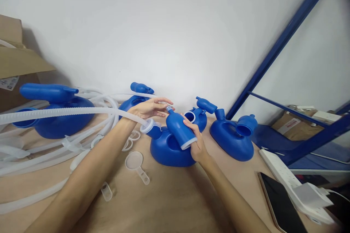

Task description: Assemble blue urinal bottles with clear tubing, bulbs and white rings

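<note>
My right hand (199,143) is wrapped around a blue bent urinal funnel (179,129) with a pale rim at its wide end. Up at the funnel's narrow spout, my left hand (151,108) pinches the end of a translucent hose (136,95) against it; the fingers partly hide the joint. Just beneath sits a blue urinal bottle (166,153), its neck fitted with a white collar (147,126). From that collar a ribbed hose (82,111) runs left, passing over my left forearm. Clear flat caps (133,160) with straps lie near that forearm.
More blue urinal bottles stand at the left (62,120), behind my left hand, and at the right (229,140). Coiled hoses (54,153) cover the left side. A cardboard box (24,62), a phone (281,204), a power strip (287,174) and a blue metal frame (279,47) flank the table.
</note>
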Motion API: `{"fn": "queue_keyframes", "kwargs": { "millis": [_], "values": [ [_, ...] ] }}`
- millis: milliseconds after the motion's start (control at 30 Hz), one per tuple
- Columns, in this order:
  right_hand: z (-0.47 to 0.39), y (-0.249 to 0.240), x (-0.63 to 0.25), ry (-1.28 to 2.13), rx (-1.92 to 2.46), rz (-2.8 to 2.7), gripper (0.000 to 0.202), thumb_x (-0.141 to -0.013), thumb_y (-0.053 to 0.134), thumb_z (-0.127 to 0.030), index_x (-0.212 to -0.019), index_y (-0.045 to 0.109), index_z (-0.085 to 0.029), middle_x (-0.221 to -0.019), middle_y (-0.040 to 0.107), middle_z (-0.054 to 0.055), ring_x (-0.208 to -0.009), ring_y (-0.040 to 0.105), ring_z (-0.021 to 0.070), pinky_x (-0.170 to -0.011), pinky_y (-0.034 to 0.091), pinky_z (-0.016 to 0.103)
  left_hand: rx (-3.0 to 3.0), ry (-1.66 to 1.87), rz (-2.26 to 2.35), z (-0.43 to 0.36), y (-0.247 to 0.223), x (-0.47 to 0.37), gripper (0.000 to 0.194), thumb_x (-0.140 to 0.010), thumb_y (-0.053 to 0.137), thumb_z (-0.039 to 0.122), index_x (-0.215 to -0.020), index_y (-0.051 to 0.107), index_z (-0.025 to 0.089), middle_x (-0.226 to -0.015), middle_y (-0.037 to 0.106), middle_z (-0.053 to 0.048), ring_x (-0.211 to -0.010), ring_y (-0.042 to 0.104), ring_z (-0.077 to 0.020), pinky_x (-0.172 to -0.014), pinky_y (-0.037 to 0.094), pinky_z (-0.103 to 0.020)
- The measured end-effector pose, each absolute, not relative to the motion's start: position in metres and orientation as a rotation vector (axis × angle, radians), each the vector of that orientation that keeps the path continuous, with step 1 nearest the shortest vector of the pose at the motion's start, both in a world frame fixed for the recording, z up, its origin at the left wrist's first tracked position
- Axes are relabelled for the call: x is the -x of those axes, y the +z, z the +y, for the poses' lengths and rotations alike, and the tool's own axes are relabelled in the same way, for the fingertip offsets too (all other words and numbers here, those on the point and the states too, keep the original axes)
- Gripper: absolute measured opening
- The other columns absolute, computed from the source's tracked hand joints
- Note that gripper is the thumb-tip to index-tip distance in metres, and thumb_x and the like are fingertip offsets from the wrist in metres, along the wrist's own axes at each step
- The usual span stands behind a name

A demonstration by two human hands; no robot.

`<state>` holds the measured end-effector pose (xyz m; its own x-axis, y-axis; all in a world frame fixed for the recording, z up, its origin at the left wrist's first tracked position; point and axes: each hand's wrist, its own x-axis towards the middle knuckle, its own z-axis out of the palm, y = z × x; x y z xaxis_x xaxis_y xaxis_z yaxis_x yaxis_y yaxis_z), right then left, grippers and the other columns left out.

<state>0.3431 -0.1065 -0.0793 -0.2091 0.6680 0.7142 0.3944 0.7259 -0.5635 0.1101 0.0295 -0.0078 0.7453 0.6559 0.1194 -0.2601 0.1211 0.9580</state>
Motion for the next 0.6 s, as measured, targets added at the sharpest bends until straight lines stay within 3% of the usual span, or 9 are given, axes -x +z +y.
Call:
{"fn": "queue_keyframes", "kwargs": {
  "millis": [133, 267, 600],
  "values": [
    [-0.105, -0.083, -0.344, 0.297, 0.805, -1.814, 0.042, -0.107, 0.040, -0.036, -0.149, 0.048, -0.035, -0.163, 0.045, 0.002, -0.151, 0.042, 0.0278, -0.124, 0.038, 0.053, -1.173, 0.769, 0.404, 0.032, -0.015, -0.118, 0.013, -0.085, 0.080, 0.011, -0.094, 0.071, 0.012, -0.097, 0.078, -0.011, -0.093, 0.076, -0.0168, -0.085, 0.059, -0.024],
    [-0.105, -0.085, -0.344, 0.254, 0.770, -1.839, 0.042, -0.107, 0.039, -0.031, -0.148, 0.049, -0.035, -0.162, 0.046, 0.002, -0.151, 0.042, 0.0283, -0.122, 0.040, 0.053, -1.187, 0.739, 0.458, 0.033, -0.012, -0.117, 0.015, -0.081, 0.084, 0.009, -0.090, 0.072, 0.011, -0.081, 0.075, -0.007, -0.078, 0.076, -0.0149, -0.075, 0.061, -0.020],
    [-0.107, -0.080, -0.342, 0.232, 0.804, -1.849, 0.046, -0.103, 0.042, -0.028, -0.148, 0.049, -0.032, -0.161, 0.048, 0.004, -0.148, 0.046, 0.0297, -0.120, 0.043, 0.052, -1.547, 0.734, 0.639, 0.019, 0.013, -0.115, 0.033, -0.070, 0.095, 0.033, -0.086, 0.074, 0.012, -0.070, 0.075, -0.006, -0.062, 0.071, -0.0130, -0.063, 0.059, -0.021]
  ]
}}
